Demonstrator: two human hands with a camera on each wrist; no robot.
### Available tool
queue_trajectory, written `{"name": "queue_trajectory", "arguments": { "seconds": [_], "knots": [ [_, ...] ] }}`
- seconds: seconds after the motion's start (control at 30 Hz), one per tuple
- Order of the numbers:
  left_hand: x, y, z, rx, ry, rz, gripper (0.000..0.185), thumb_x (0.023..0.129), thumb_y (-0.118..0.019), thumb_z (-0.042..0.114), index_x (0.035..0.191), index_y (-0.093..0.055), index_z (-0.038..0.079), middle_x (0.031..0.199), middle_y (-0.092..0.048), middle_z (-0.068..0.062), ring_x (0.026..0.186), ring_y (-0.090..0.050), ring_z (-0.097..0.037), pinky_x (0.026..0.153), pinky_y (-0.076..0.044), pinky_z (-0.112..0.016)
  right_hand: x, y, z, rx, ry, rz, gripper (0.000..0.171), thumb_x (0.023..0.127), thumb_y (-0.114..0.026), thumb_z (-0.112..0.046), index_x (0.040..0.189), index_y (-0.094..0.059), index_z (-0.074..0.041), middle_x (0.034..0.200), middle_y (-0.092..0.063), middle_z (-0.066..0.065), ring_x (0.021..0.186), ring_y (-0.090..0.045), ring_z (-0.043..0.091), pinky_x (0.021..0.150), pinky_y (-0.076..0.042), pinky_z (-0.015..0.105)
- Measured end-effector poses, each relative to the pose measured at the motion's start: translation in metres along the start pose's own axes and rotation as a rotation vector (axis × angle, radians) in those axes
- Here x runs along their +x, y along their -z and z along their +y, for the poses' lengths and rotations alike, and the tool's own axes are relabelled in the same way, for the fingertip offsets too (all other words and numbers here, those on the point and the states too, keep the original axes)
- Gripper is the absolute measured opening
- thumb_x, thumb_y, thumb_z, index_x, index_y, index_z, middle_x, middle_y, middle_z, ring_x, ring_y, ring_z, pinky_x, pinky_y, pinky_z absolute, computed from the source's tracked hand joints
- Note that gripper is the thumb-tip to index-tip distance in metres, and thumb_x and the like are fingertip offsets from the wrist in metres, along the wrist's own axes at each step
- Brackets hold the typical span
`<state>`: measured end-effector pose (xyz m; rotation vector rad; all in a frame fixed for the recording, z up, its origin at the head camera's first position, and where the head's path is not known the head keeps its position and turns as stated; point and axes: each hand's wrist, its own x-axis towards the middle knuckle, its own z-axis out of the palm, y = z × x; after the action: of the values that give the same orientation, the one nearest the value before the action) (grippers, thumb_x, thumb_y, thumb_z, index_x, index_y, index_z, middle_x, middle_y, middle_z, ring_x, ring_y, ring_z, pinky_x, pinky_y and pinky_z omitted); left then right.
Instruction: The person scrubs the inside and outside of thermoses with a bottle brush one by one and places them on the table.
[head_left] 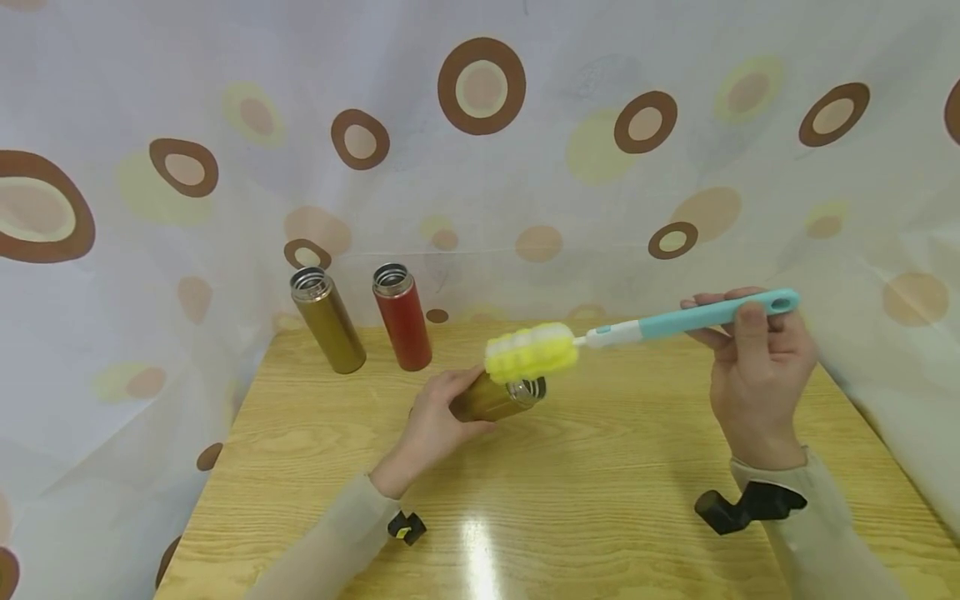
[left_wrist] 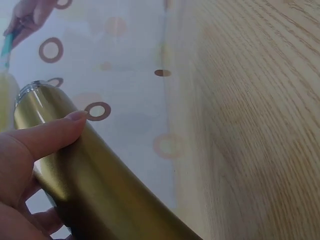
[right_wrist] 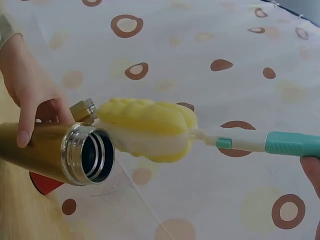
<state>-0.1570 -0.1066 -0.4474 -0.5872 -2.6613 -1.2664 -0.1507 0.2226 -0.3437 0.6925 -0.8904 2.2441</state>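
My left hand [head_left: 438,414] grips a gold thermos bottle [head_left: 491,400] round its body, tilted with its uncapped mouth facing right. In the right wrist view the steel rim [right_wrist: 90,155] and dark inside of this bottle show. Between thumb and fingers, my right hand [head_left: 761,375] holds a bottle brush [head_left: 690,318] by its light blue handle. Its yellow and white sponge head [head_left: 531,352] points left and overlaps the bottle's upper part in the head view. In the right wrist view the sponge is outside the bottle, just beyond the mouth.
Another gold bottle [head_left: 327,321] and a red bottle [head_left: 402,317] stand upright, uncapped, at the back left of the wooden table [head_left: 600,500]. A white sheet [head_left: 570,200] with brown and yellow spots hangs behind and at the sides.
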Motion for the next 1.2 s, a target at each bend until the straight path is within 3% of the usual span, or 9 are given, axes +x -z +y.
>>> {"name": "queue_trajectory", "arguments": {
  "seconds": [0.33,0.6,1.2],
  "knots": [
    [0.001,0.0,0.002,-0.051,-0.007,0.031,0.082,0.071,-0.097,0.015,0.145,-0.063,0.02,0.134,-0.066,-0.01,0.124,-0.058,-0.032,0.106,-0.043,-0.056,0.003,0.011,0.002,-0.088,0.039,0.063,0.018,0.102,-0.056,0.008,0.105,-0.054,0.026,0.092,-0.071,0.034,0.085,-0.076,0.04,0.076,-0.063,0.045],
    [0.002,0.001,0.001,-0.169,0.047,0.087,0.08,0.073,-0.094,0.009,0.145,-0.063,0.02,0.14,-0.063,-0.011,0.129,-0.054,-0.034,0.109,-0.041,-0.058,0.003,0.015,0.001,-0.133,0.061,0.057,0.017,0.102,-0.054,0.01,0.104,-0.053,0.027,0.092,-0.071,0.034,0.085,-0.076,0.04,0.075,-0.063,0.044],
    [0.005,0.004,-0.006,-0.149,0.081,0.216,0.079,0.075,-0.096,0.018,0.146,-0.062,0.024,0.135,-0.066,-0.009,0.124,-0.057,-0.032,0.107,-0.044,-0.055,-0.002,0.003,-0.008,-0.15,0.033,-0.07,0.016,0.102,-0.051,0.014,0.103,-0.052,0.029,0.093,-0.071,0.033,0.086,-0.076,0.038,0.078,-0.063,0.042]
  ]
}}
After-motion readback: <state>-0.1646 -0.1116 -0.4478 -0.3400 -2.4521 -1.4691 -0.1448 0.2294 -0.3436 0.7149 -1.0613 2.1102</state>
